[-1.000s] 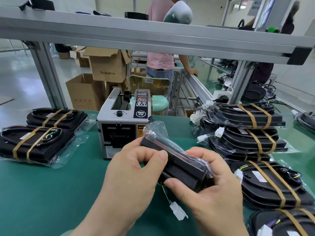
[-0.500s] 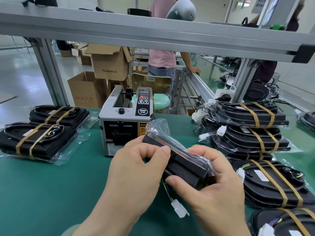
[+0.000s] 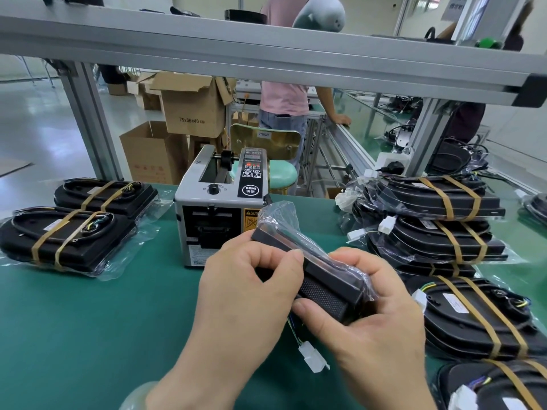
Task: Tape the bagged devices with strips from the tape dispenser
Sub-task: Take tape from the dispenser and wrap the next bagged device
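Note:
A black device in a clear plastic bag [image 3: 322,279] is held on edge above the green table [image 3: 88,321], between both hands. My left hand [image 3: 248,291] grips its near left side, thumb and fingers curled round it. My right hand [image 3: 364,321] grips its lower right end. A white connector [image 3: 310,355] dangles on thin wires below it. The grey tape dispenser [image 3: 220,214] stands just behind the device, its slot facing me; I see no strip sticking out.
Two taped bagged devices [image 3: 68,238] lie at the left. A stack of taped ones [image 3: 435,220] and more [image 3: 476,315] fill the right side. An aluminium frame beam [image 3: 266,51] crosses overhead. Cardboard boxes and a person stand beyond the table.
Both hands keep the same hold on the bagged device. The view has shifted slightly; nothing else has moved.

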### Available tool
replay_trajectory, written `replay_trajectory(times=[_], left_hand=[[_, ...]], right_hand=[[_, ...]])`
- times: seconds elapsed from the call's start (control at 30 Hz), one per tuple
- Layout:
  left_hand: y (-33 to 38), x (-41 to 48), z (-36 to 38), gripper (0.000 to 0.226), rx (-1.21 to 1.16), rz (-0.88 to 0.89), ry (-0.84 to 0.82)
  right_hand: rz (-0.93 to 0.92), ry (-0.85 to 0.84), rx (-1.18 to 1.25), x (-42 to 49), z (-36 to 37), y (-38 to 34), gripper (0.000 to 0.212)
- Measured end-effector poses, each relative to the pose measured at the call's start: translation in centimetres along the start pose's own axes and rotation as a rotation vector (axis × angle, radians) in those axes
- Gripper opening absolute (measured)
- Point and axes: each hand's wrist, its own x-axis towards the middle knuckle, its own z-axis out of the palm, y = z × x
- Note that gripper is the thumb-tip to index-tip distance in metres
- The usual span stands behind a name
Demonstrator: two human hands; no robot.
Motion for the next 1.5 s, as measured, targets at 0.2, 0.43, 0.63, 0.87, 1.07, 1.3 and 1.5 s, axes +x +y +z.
replay_trajectory(times=[0.2,0.43,0.63,0.87,1.07,1.3,1.5], left_hand=[[-1.0,0.2,0.1,0.024,-0.014,-0.085,0.078],[-1.3,1.4,0.4,0.06,-0.396,-0.262,-0.217],[-1.7,1.7,0.6,0.048,-0.395,-0.253,-0.227],[-1.8,1.8,0.4,0.035,-0.42,-0.297,-0.329],[-2.3,2.3,-0.3,0.055,-0.481,-0.342,-0.309],[-4.5,3.0,-1.6,0.056,-0.799,-0.649,-0.193],[-5.1,2.0,-1.5,0.036,-0.448,-0.58,-0.117]], right_hand=[[0.015,0.014,0.024,0.0,0.0,0.3,0.053],[0.017,-0.018,-0.004,0.0,-0.3,-0.1,0.052],[0.057,-0.003,0.032,0.2,-0.5,0.0,0.053],[0.061,-0.003,0.081,0.4,-0.6,0.2,0.054],[0.075,-0.191,0.162,0.7,-1.7,0.5,0.08],[0.124,-0.44,-0.352,1.6,-2.9,1.7,0.071],[-0.005,-0.302,-0.55,1.2,-2.7,0.9,0.05]])
